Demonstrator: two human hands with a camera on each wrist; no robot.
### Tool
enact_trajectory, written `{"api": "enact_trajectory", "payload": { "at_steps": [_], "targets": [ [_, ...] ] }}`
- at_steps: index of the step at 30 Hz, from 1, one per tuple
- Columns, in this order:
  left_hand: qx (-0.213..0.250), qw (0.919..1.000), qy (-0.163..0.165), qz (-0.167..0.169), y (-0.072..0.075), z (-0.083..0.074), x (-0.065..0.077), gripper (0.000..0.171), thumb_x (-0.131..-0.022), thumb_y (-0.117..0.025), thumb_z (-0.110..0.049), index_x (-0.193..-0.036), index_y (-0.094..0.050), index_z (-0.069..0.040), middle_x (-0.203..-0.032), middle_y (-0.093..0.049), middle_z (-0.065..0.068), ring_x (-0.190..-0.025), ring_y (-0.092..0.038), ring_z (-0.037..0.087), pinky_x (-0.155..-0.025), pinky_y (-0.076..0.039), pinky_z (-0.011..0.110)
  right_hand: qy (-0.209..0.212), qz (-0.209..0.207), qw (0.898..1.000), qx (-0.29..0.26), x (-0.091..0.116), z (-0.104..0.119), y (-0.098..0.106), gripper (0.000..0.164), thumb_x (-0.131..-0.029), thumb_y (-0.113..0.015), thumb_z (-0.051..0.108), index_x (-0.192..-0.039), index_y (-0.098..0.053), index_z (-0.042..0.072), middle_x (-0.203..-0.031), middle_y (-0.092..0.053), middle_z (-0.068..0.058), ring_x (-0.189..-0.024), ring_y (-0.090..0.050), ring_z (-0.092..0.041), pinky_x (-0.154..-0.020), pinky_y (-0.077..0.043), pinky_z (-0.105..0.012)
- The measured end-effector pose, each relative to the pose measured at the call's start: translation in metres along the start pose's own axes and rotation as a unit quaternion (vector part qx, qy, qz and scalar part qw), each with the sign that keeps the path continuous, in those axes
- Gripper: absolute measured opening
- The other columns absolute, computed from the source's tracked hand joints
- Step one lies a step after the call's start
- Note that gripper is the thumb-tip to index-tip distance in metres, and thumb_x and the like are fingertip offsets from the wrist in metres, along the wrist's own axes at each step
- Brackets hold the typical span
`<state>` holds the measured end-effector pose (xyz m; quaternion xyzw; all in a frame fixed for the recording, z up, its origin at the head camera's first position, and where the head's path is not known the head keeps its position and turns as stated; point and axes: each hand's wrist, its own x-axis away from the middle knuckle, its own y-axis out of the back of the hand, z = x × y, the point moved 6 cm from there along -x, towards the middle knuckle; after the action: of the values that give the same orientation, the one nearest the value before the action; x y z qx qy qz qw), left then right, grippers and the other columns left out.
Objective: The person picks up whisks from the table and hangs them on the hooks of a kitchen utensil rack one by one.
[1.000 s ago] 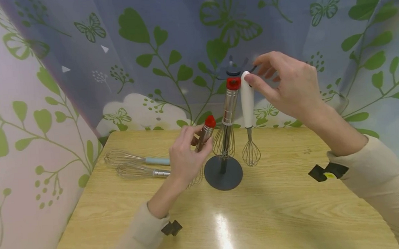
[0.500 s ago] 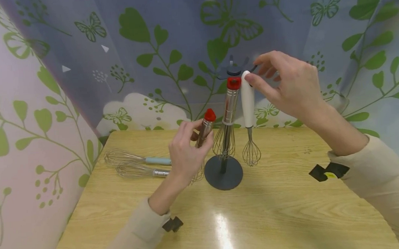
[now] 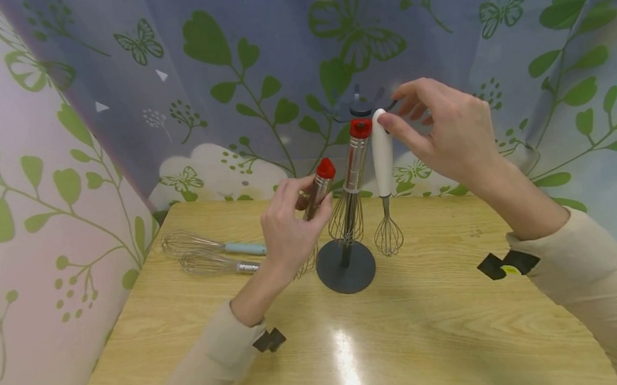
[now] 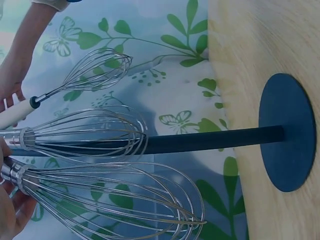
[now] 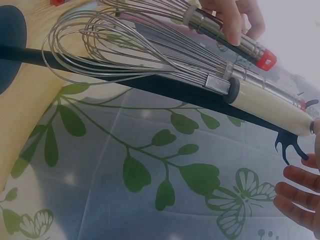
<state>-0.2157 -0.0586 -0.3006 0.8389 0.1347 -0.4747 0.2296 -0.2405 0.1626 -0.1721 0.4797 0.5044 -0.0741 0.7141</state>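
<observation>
My left hand (image 3: pixel 293 225) grips the metal handle of a red-tipped whisk (image 3: pixel 322 183), held upright left of a dark whisk stand (image 3: pixel 346 275). Its wire loops (image 4: pixel 120 200) show in the left wrist view. A second red-tipped metal whisk (image 3: pixel 356 164) hangs on the stand. To the right of it hangs a white-handled whisk (image 3: pixel 383 159). My right hand (image 3: pixel 449 130) pinches around this whisk's top end: the thumb touches the handle and the forefinger meets a dark hook (image 5: pixel 290 145) of the stand. The other fingers are loosely bent.
Two more whisks lie on the wooden table (image 3: pixel 420 326) at the left: one with a light blue handle (image 3: pixel 242 249), one with a metal handle (image 3: pixel 247 268). A patterned cloth (image 3: pixel 259 55) stands behind the table.
My left hand has raised the red-tipped whisk slightly, and its tip is higher beside the stand. The right hand and the hanging whisks have stayed put.
</observation>
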Motion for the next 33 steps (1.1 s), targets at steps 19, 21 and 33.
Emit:
{"api": "enact_trajectory", "payload": {
  "at_steps": [19,21,33],
  "targets": [
    [0.008,0.9997,-0.009,-0.024,-0.002,-0.010,-0.018,0.029,-0.088,-0.079,-0.008,-0.113,-0.070,0.003,-0.090,-0.068,0.016,-0.062,-0.064,0.023,-0.053,-0.055,0.032,-0.002,0.002,1.000,0.003,0.000,-0.001,-0.001,0.077,-0.104,-0.045,0.070,-0.117,-0.068,-0.002,-0.092,-0.078,-0.018,-0.069,-0.074,-0.034,-0.057,-0.055,-0.045],
    [0.012,0.9995,-0.009,-0.027,-0.001,-0.010,-0.019,0.029,-0.088,-0.079,-0.008,-0.113,-0.070,0.004,-0.091,-0.068,0.017,-0.061,-0.064,0.024,-0.052,-0.056,0.033,-0.002,0.002,1.000,0.002,0.000,-0.001,-0.001,0.077,-0.103,-0.045,0.071,-0.117,-0.068,-0.002,-0.092,-0.078,-0.018,-0.069,-0.074,-0.034,-0.057,-0.055,-0.045],
    [0.022,0.9987,-0.008,-0.045,0.005,-0.012,-0.029,0.030,-0.087,-0.079,-0.006,-0.115,-0.071,0.004,-0.091,-0.067,0.018,-0.060,-0.064,0.024,-0.049,-0.054,0.034,0.000,0.000,1.000,-0.001,0.000,0.001,0.000,0.078,-0.103,-0.044,0.071,-0.117,-0.069,-0.002,-0.092,-0.078,-0.019,-0.069,-0.074,-0.034,-0.057,-0.055,-0.046]
  ]
}}
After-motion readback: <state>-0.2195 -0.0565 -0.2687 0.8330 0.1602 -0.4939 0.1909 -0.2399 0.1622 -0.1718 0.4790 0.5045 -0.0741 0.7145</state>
